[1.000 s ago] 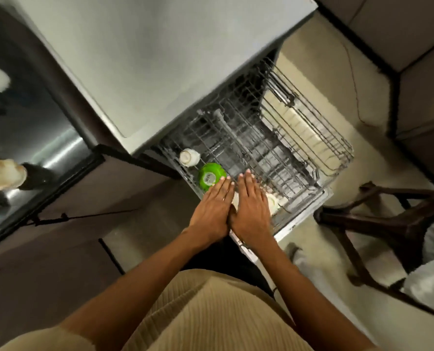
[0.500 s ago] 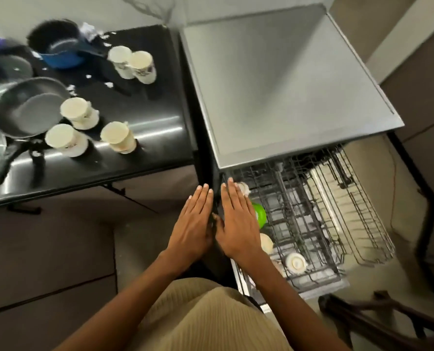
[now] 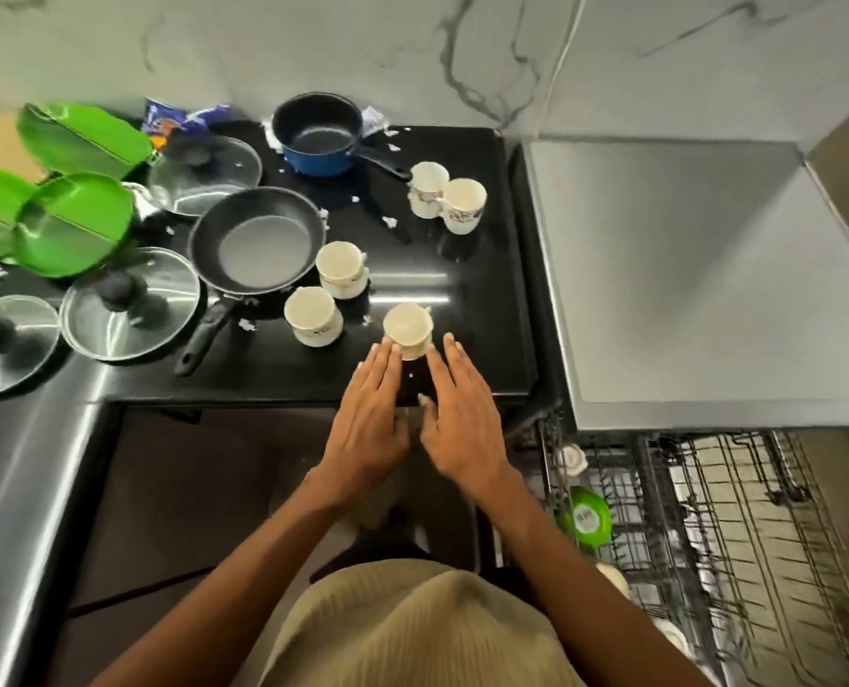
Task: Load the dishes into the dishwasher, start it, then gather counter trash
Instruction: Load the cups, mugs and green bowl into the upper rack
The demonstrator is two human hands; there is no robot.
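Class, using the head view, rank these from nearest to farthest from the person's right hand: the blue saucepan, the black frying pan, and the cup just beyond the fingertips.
From the right hand:
1. Cup, just beyond the fingertips.
2. Frying pan, left on the counter.
3. Blue saucepan, back by the wall.

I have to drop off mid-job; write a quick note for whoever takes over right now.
Left hand and right hand: both open, flanking the nearest cup on the black counter, nothing gripped.
Done: a green bowl and a few white pieces sit in the pulled-out dishwasher rack.
Left: five cups, frying pan, blue saucepan, lids, green plates; then start the machine and gather scraps.
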